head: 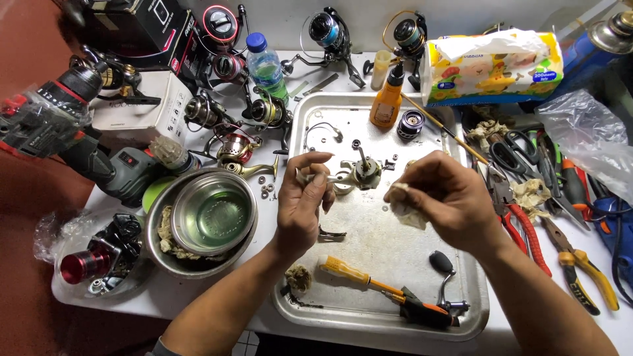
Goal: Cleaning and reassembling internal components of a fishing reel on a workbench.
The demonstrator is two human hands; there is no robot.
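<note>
Both hands work over the metal tray (343,310): L hand (302,201) is closed w/ fingertips pinching a small reel part (304,177), R hand (440,198) is curled around a dirty tissue wad (403,209). Reel body (361,173) lies on tray betw. the hands, yellow-handle screwdriver (359,277) near the front edge.
</note>
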